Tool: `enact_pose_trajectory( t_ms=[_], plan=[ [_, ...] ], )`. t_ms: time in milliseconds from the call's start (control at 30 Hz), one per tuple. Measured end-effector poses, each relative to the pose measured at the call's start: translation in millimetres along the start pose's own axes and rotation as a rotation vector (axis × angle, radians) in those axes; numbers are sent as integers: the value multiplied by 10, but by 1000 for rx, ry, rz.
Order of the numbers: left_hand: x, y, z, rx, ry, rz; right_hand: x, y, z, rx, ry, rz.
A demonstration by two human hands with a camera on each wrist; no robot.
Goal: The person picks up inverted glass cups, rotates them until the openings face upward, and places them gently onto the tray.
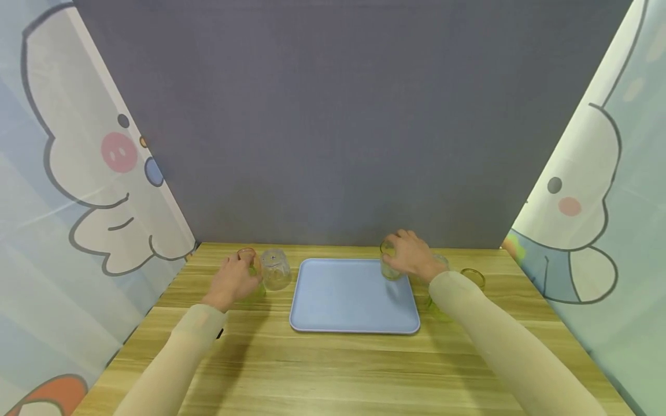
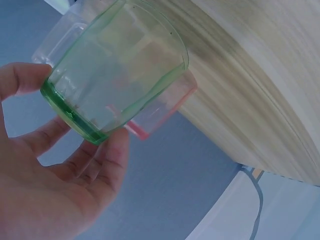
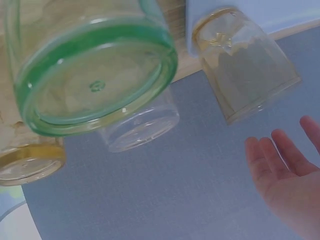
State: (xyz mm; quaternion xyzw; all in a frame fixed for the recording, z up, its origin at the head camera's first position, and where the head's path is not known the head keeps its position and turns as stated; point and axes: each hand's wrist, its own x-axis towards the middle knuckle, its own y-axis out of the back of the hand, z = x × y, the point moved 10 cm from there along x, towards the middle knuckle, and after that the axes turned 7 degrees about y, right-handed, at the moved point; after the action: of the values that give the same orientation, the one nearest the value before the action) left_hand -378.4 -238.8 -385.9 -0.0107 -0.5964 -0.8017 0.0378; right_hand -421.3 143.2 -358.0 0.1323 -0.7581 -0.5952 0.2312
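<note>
The left grip (image 1: 236,280) is grasping a green cup (image 2: 112,82); the right grip (image 1: 410,254) is hovering, released, beside an amber cup (image 3: 247,65). That cup is sitting on the tray (image 1: 354,297).

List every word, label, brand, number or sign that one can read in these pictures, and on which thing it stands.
None can be read.
Round see-through cup with green base, right wrist view: small mark on base, too small to read.
Round amber-tinted see-through cup, same view, upper right: star-like pattern, too blurred to read.
Round colourless see-through cup, head view, left side: tiny dark mark, unreadable.
</note>
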Motion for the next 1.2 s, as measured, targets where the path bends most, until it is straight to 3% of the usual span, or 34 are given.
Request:
enact_pose_trajectory(
  t_ms=[533,833,1200],
  plan=[
    [-122,150,114,22,-33,6,-76,128,-216,34,54,62],
    [-222,181,219,28,-54,-25,-214,171,-291,131,49,65],
    [-349,267,406,-11,-130,-13,-327,213,-336,133,43,112]
  ],
)
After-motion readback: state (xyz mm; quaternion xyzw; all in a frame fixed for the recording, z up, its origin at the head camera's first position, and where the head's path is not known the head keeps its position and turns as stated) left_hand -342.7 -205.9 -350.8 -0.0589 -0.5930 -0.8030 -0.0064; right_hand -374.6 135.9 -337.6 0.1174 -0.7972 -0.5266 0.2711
